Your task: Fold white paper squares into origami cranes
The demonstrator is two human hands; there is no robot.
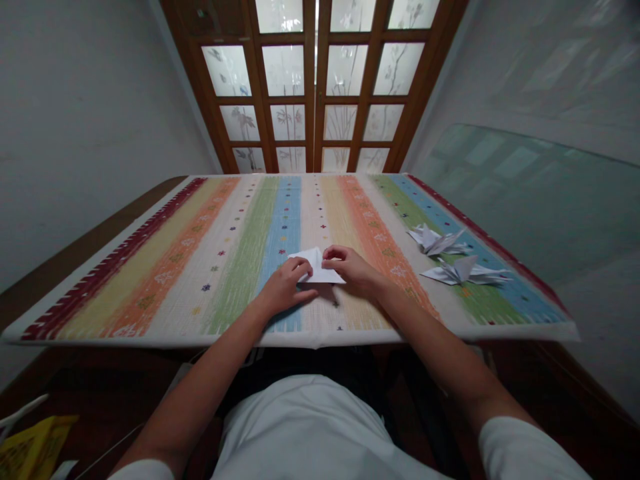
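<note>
A white folded sheet of paper (315, 263) lies on the striped cloth (200, 260) near the table's front edge. My left hand (286, 287) pinches the sheet's left side with curled fingers. My right hand (352, 267) presses and grips its right side, fingers bent over the paper's edge. Both hands rest on the cloth, and the sheet lies flat between them.
Two folded white paper cranes (436, 241) (465, 271) sit on the cloth to the right. A glass pane (540, 193) leans at the right, wooden doors (315, 87) stand behind the table, and a yellow bag (30, 447) lies at the lower left.
</note>
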